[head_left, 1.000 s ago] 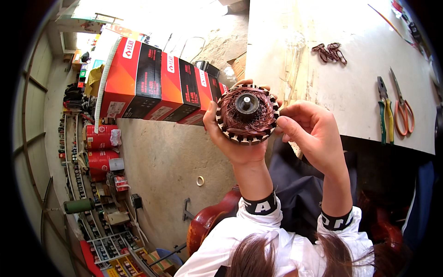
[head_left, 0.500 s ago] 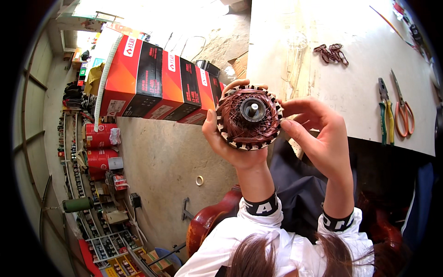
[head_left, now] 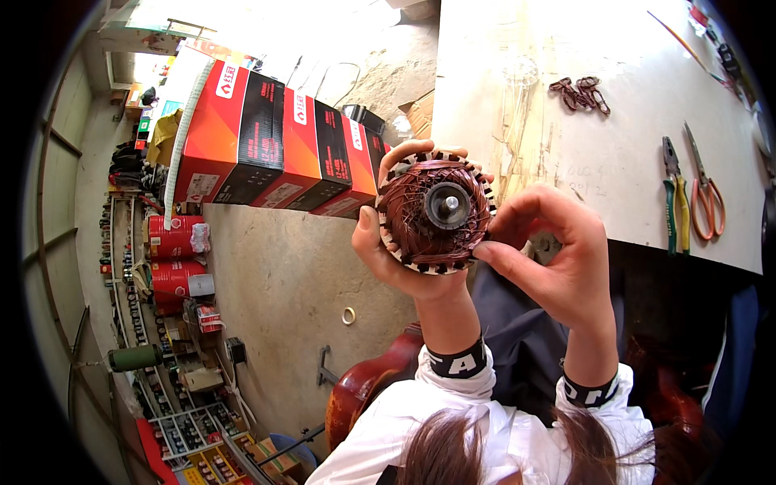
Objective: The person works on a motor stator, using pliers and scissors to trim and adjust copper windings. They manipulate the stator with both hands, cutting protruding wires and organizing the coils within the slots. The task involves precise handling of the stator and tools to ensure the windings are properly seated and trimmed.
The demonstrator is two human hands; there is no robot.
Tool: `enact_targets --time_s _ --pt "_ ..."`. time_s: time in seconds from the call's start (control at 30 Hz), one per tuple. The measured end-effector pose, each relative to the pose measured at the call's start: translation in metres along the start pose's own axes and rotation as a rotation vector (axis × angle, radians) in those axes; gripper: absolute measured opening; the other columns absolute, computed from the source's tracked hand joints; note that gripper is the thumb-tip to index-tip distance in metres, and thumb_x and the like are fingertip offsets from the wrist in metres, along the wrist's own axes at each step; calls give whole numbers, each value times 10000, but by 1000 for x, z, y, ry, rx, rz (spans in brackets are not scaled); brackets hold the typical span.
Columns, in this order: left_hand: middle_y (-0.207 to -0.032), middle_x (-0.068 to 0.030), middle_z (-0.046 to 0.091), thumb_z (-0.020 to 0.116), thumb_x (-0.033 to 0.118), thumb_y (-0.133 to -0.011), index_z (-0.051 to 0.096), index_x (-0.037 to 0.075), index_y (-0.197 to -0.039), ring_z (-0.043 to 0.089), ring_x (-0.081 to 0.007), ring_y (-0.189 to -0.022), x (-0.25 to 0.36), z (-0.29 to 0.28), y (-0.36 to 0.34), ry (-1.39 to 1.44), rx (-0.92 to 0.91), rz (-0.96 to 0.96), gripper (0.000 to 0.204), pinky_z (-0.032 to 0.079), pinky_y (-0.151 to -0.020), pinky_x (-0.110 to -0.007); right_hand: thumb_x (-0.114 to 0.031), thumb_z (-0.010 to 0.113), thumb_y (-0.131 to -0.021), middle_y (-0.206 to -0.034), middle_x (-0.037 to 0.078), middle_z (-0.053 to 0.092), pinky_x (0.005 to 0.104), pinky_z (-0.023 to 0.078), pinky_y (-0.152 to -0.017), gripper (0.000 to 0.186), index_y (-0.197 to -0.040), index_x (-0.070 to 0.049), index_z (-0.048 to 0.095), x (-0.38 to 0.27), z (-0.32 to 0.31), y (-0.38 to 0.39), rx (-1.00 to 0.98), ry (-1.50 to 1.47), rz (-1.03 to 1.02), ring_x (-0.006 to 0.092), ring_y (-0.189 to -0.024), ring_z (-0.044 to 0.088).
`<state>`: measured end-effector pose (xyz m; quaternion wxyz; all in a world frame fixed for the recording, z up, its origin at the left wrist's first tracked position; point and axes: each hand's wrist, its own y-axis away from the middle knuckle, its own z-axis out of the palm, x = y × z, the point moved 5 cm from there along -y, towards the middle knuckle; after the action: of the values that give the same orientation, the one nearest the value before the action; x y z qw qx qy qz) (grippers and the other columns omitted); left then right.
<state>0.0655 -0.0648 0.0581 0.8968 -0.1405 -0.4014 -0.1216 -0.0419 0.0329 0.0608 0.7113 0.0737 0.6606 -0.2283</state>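
Observation:
A round motor rotor (head_left: 420, 234) with dense copper windings, a slotted rim and a dark central hub with a metal shaft faces up in front of me. My left hand (head_left: 412, 279) cradles it from below and the left, fingers wrapped round the rim. At its lower-right edge, my right hand (head_left: 566, 259) pinches the windings with thumb and fingertips; whether a single wire is between them is too small to tell. On the pale worktable (head_left: 485, 65), to the right, lie a bunch of copper coils (head_left: 579, 95), pliers (head_left: 675, 194) with green-and-yellow handles and orange-handled scissors (head_left: 705, 202).
Red-and-black boxes (head_left: 267, 145) stand left of my hands. Red drums (head_left: 174, 238), a green cylinder (head_left: 133, 359) and crowded shelving (head_left: 186, 428) line the far left. A small ring (head_left: 348, 315) lies on the floor (head_left: 267, 291). A reddish-brown seat (head_left: 364, 380) is beneath me.
The rotor has moved down a little in my left hand's hold, its hub now lower. My right thumb has shifted down along the rim to the lower-right edge.

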Motion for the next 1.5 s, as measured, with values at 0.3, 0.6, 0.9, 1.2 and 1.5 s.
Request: enact_targets --time_s 0.3,0.6,0.9,1.2,1.5 --pt "-1022 -282 585 391 580 -833 466 -59 -1193 636 -394 -941 -1 0 -1 135 -67 24 737 583 -737 -534 0 808 -737 -749 27 648 214 492 -627 199 -836 -4 636 -6 0 1 -18 3 -35 72 -676 618" --pt "-1018 -297 585 389 604 -833 468 -64 -1170 637 -412 -893 -1 4 0 214 -146 32 753 564 -725 -524 -40 788 -755 -728 41 646 228 479 -569 161 -840 -12 654 -10 0 3 -23 27 -129 95 -621 603" --pt "-1034 -291 575 410 624 -840 467 -50 -1185 626 -415 -896 -2 2 -2 296 -199 25 759 558 -716 -525 -14 777 -747 -779 41 651 231 503 -595 170 -868 -19 657 -16 -1 3 -87 66 -179 105 -659 632" --pt "-1121 -232 546 464 660 -859 472 2 -1241 562 -402 -1017 -5 -5 -1 470 -260 -68 761 521 -750 -547 37 754 -731 -870 57 653 257 554 -683 253 -949 -9 635 -11 4 3 -89 -56 -151 130 -774 675" --pt "-1130 -238 536 488 660 -870 485 20 -1264 535 -387 -1014 -9 -4 1 634 -370 -158 751 493 -795 -521 57 781 -704 -854 62 642 262 547 -695 265 -912 -5 628 -13 8 6 -107 -45 -203 134 -773 658"
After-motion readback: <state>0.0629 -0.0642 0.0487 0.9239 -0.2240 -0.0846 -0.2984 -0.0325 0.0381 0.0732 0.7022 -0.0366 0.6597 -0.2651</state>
